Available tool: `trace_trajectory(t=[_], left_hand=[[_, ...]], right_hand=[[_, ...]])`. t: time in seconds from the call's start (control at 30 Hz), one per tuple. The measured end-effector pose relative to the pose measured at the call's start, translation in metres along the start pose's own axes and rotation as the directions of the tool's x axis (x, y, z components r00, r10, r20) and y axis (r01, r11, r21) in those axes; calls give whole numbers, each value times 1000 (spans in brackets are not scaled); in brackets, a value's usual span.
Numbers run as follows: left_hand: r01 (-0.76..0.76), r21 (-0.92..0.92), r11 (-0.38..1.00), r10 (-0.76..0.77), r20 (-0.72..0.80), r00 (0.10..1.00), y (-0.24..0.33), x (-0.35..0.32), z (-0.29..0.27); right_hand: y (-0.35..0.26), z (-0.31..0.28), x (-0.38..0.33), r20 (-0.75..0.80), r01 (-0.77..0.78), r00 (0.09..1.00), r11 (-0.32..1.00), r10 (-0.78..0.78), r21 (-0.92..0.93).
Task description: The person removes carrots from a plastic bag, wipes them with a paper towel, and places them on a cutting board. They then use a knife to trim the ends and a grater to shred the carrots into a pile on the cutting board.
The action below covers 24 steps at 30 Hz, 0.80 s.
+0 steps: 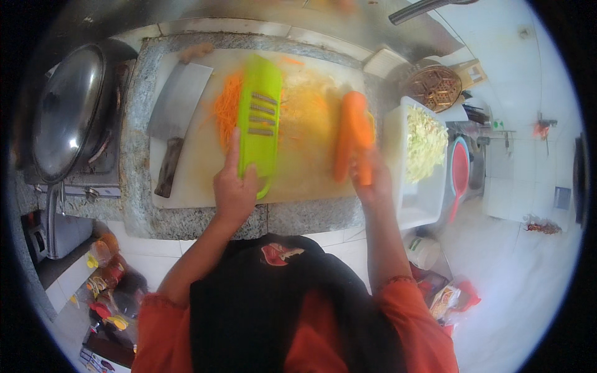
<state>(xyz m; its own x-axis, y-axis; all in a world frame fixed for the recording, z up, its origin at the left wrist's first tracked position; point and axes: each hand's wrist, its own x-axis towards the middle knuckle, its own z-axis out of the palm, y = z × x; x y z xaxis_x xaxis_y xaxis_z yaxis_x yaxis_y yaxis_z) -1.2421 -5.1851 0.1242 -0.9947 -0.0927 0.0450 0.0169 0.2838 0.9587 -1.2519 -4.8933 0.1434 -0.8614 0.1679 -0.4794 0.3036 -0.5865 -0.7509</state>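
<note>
My left hand (235,189) grips the lower end of a bright green grater (261,149), which stands on the whitish cutting board (305,183). Orange carrot shreds (227,107) lie in a heap along the grater's left side. Toward the board's right edge, my right hand (375,181) has its fingers closed round the lower part of a carrot (354,115). Another carrot piece seems to lie against it, though blur makes the number uncertain. A cleaver (180,102) with a dark handle rests on the board's left part.
Right of the board stands a white tub (405,202) holding shredded pale green vegetable (426,146). A pink strainer (459,168) is beyond it. On the left, a lidded pan (69,112) sits on the stove. Several bottles (112,273) stand below at the lower left.
</note>
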Motion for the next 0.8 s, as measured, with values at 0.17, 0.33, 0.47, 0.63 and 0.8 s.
trace_trajectory(t=[0.17,0.33,0.47,0.63,0.8], left_hand=[[16,-215,976,-8,38,999,8,-12,14],[80,-121,989,-55,200,978,-16,-10,58],[263,-119,957,-226,257,940,-13,-11,64],[397,-263,879,-334,251,908,-3,-14,68],[370,-360,857,-312,210,927,-13,-15,82]], right_hand=[[10,30,-9,-21,61,998,990,-64,-129],[19,38,-21,21,164,985,886,-172,-433],[43,40,-48,180,325,903,345,-391,-881],[71,46,-56,538,532,660,-179,-524,-827],[56,73,66,436,444,691,-137,-577,-885]])
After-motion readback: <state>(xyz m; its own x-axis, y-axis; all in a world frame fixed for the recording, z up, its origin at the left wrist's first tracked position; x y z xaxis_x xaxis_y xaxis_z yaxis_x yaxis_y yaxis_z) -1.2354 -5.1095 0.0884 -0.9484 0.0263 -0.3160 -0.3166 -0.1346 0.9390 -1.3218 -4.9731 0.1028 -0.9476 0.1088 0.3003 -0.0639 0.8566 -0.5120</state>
